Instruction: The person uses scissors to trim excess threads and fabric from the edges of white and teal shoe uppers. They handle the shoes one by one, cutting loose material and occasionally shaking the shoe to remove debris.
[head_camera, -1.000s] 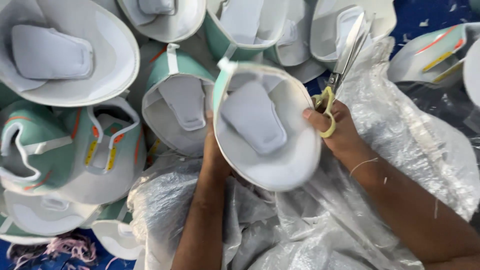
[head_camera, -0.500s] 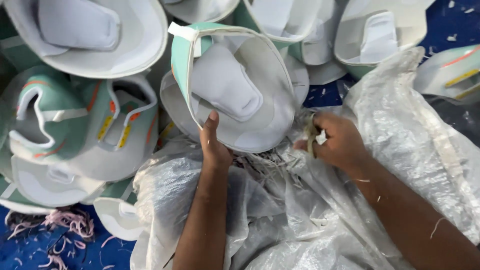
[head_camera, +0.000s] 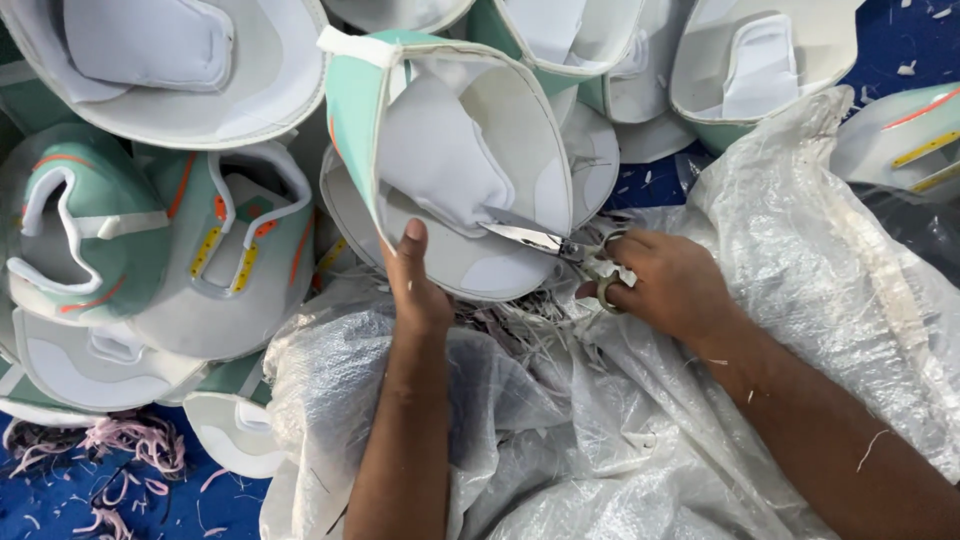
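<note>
My left hand (head_camera: 418, 290) grips the near edge of a white and mint-green shoe upper (head_camera: 450, 150), holding it open side up. My right hand (head_camera: 670, 285) holds small scissors (head_camera: 545, 240) by their yellowish handles. The blades point left and touch the white tongue padding inside the upper. Both forearms rest over a crumpled clear plastic sack (head_camera: 620, 420) that lies under my hands.
Several more mint-and-white shoe uppers (head_camera: 160, 240) are piled to the left and along the top. Pinkish thread and trim scraps (head_camera: 130, 445) lie on the blue floor at lower left. More uppers (head_camera: 900, 140) sit at the right edge behind the sack.
The upper was turned from its white inside facing me to tipped up and away. My right hand dropped lower and swung the scissors from pointing up to pointing left into the upper.
</note>
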